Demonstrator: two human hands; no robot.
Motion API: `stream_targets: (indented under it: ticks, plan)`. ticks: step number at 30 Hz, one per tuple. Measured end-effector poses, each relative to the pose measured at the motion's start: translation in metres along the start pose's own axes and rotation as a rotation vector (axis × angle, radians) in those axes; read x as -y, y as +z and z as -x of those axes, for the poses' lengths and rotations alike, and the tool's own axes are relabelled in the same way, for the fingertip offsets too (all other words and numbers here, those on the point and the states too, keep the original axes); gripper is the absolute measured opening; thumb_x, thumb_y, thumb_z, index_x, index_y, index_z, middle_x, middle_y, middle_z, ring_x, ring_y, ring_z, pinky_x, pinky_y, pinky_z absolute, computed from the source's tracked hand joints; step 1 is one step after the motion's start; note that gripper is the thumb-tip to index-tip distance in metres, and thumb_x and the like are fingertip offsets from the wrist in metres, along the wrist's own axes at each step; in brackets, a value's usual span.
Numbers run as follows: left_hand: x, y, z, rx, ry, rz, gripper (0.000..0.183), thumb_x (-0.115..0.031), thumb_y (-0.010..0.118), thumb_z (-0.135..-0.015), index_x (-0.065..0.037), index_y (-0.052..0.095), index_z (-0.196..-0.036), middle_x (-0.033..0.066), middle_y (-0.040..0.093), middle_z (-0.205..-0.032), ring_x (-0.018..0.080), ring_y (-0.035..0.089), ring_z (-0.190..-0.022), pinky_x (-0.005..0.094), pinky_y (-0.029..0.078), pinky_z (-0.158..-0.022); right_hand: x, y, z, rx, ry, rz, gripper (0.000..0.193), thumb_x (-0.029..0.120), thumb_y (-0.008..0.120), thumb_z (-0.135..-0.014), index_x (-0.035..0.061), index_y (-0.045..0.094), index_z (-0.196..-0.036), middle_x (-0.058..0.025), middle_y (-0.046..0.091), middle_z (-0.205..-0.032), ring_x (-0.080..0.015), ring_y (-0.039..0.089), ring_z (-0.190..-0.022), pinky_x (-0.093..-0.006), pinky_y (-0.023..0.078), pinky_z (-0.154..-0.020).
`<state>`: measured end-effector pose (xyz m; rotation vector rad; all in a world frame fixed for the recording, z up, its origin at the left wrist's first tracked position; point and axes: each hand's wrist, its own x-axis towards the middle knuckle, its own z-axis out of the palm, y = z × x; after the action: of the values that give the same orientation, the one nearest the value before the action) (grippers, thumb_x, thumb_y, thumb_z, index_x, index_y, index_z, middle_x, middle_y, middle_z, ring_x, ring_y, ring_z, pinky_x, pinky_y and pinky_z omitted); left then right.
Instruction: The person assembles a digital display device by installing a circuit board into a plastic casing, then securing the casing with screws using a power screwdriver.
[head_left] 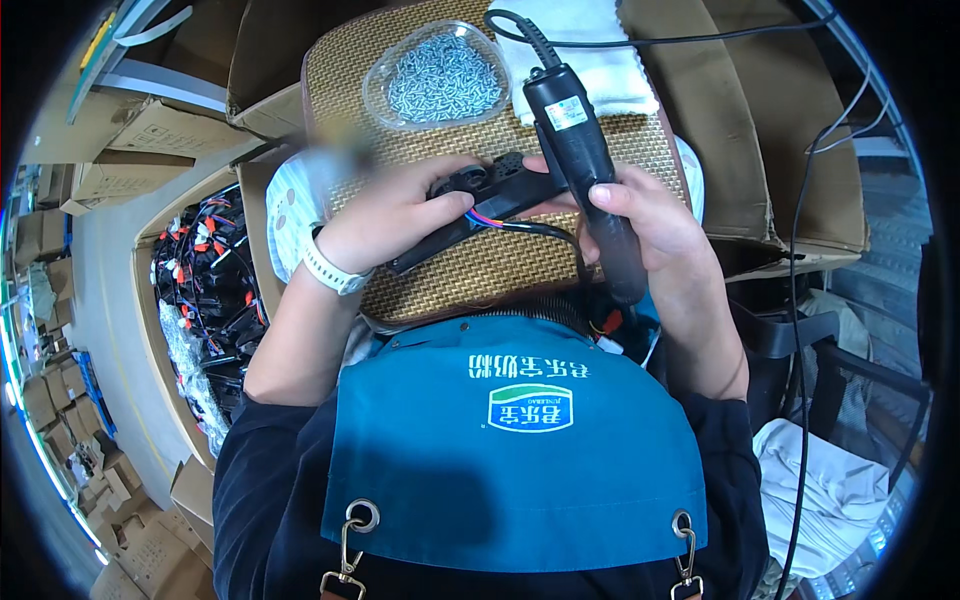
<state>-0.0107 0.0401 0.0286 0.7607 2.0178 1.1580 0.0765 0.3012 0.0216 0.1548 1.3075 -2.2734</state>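
Observation:
My left hand (pixel 395 215), with a white watch on its wrist, grips a black plastic part (pixel 490 195) that trails coloured and black wires. My right hand (pixel 640 225) is wrapped around a black electric screwdriver (pixel 585 160), whose tip end meets the black part between my hands. Both hands rest over a woven yellow mat (pixel 480 265) on my lap. Just beyond them lies a clear plastic dish (pixel 440 75) filled with small silver screws.
A white cloth (pixel 590 50) lies beside the dish, with the screwdriver's cable running off to the right. A cardboard box (pixel 205 300) of black parts with red wires stands at my left. More cartons (pixel 120 150) sit farther left. I wear a blue apron (pixel 510 450).

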Motion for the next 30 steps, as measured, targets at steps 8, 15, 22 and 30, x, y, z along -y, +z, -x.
stream_targets:
  ticks: [8,15,22,30]
  plan:
    - [-0.014,0.009,0.021,-0.241,-0.105,-0.303,0.038,-0.021,0.058,-0.09,0.002,0.06,-0.12,0.0182,0.066,-0.112,0.0234,0.062,-0.107,0.0327,0.045,-0.094,0.0,0.022,0.008,-0.066,-0.023,0.042,0.056,0.026,0.072,-0.081,-0.006,0.05,-0.121,-0.0212,0.064,-0.112,-0.0142,0.061,-0.062,-0.0252,0.053,-0.058]
    - [0.001,-0.001,0.024,-0.012,0.065,0.066,0.038,-0.013,0.05,-0.091,0.001,0.058,-0.126,0.0163,0.065,-0.118,0.0242,0.061,-0.111,0.0321,0.042,-0.099,-0.006,0.026,0.011,-0.079,-0.02,0.053,0.058,0.029,0.074,-0.08,-0.0069,0.051,-0.119,-0.0201,0.064,-0.11,-0.0145,0.062,-0.064,-0.0254,0.054,-0.058]
    - [-0.004,0.004,0.022,-0.034,-0.044,-0.01,0.039,-0.009,0.048,-0.089,0.0,0.057,-0.126,0.0151,0.062,-0.124,0.025,0.058,-0.115,0.0327,0.04,-0.102,-0.008,0.031,0.012,-0.12,-0.023,0.092,0.055,0.027,0.073,-0.081,-0.007,0.051,-0.118,-0.0185,0.064,-0.107,-0.0157,0.063,-0.063,-0.0265,0.054,-0.058]
    - [-0.001,0.006,0.019,-0.03,0.024,-0.04,0.037,-0.009,0.056,-0.085,0.001,0.056,-0.122,0.0146,0.062,-0.122,0.0265,0.058,-0.115,0.0345,0.042,-0.101,-0.011,0.034,0.013,-0.184,-0.003,0.074,0.052,0.022,0.074,-0.081,-0.007,0.051,-0.117,-0.0141,0.062,-0.103,-0.0157,0.061,-0.067,-0.027,0.054,-0.06]
